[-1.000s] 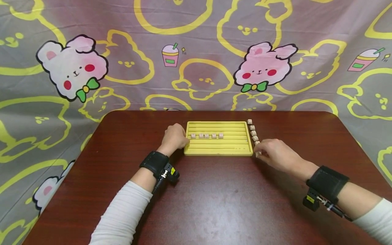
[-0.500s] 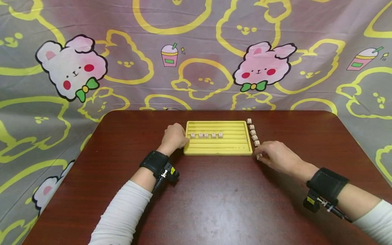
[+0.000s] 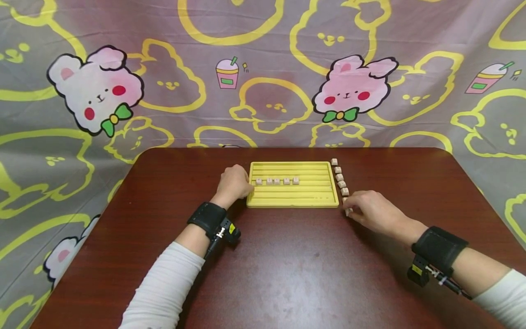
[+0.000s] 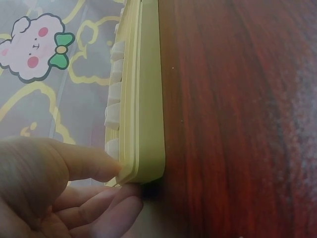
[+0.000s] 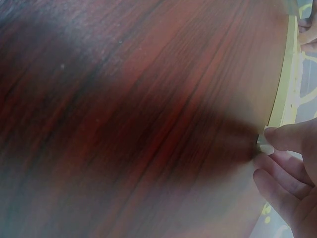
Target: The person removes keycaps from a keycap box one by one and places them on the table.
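Observation:
A yellow ridged tray (image 3: 312,201) lies toward the far side of the table, with several small off-white keycaps (image 3: 286,181) in a row across one of its grooves. My left hand (image 3: 234,183) grips the tray's left end; in the left wrist view the thumb (image 4: 91,161) lies over the rim and the fingers curl below the corner. Beyond the tray's right end, my right hand (image 3: 371,209) pinches one keycap (image 5: 266,144) between thumb and fingers, close over the table. That keycap is partly hidden by the fingers.
More loose keycaps (image 3: 342,184) form a column along the tray's right side, running from the far corner down to my right hand. The dark red-brown table (image 3: 287,269) reaches back to a patterned cloth (image 3: 271,55).
My right hand has shifted slightly toward the near side with its keycap, uncovering more of the column behind it. The left hand keeps its hold on the tray.

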Demonstrator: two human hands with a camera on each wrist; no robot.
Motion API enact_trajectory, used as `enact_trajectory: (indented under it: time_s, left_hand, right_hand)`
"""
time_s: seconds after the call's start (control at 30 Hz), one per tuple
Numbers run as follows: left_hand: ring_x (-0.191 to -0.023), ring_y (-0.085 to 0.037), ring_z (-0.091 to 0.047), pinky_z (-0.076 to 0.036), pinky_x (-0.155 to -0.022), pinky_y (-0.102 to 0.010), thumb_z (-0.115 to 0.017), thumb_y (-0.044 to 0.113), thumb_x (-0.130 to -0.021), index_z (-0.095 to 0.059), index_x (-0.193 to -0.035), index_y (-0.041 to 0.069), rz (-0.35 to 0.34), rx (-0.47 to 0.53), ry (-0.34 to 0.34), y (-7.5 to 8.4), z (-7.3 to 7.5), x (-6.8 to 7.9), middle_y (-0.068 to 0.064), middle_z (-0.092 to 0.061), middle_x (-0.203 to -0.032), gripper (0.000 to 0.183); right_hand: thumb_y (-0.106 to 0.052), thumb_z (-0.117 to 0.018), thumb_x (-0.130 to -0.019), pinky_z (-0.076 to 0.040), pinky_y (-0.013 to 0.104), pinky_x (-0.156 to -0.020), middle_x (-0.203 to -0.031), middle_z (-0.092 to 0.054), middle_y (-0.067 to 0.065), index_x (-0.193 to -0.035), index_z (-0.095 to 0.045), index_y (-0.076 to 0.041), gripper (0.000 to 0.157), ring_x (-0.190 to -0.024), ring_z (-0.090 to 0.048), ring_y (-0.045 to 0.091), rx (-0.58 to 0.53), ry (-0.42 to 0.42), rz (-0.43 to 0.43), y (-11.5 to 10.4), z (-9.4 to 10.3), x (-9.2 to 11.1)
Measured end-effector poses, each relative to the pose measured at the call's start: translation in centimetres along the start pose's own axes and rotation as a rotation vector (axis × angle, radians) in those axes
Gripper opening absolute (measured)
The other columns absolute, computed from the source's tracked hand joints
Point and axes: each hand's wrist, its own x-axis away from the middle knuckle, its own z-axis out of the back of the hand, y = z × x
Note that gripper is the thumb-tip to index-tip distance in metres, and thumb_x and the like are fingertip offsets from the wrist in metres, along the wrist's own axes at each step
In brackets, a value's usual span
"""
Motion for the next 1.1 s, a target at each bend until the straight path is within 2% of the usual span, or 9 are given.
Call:
enact_trajectory:
  time_s: [0.47, 0.77, 1.1]
  left_hand:
    - [-0.038, -0.009, -0.031, -0.024, -0.039, -0.021, -0.065, 0.011, -0.077, -0.040, -0.045, 0.014, 0.011, 0.006, -0.009, 0.01, 0.01, 0.01, 0.004, -0.035, -0.043, 0.040]
    - [-0.039, -0.009, -0.034, -0.026, -0.039, -0.021, -0.067, 0.012, -0.076, -0.043, -0.046, 0.013, 0.010, 0.012, -0.003, 0.01, 0.11, 0.04, 0.004, -0.036, -0.045, 0.039]
    - [-0.039, -0.009, -0.030, -0.024, -0.039, -0.021, -0.065, 0.011, -0.077, -0.041, -0.045, 0.014, 0.022, 0.021, -0.020, 0.02, 0.17, 0.11, 0.004, -0.033, -0.044, 0.040]
  right_hand:
    - [-0.009, -0.074, -0.080, -0.052, 0.034, -0.073, -0.091, -0.070, -0.006, -0.099, -0.074, -0.016, 0.020, -0.083, -0.062, 0.010, -0.007, -0.020, -0.023, 0.01, 0.11, -0.06]
    - [-0.009, -0.075, -0.078, -0.051, 0.031, -0.070, -0.087, -0.068, -0.006, -0.095, -0.073, -0.016, 0.018, -0.080, -0.061, 0.009, 0.016, -0.007, -0.014, 0.30, 0.05, 0.04]
    - [-0.010, -0.077, -0.077, -0.052, 0.030, -0.069, -0.086, -0.068, -0.007, -0.093, -0.072, -0.016, 0.017, -0.079, -0.061, 0.008, 0.005, 0.017, 0.000, 0.61, -0.09, 0.26]
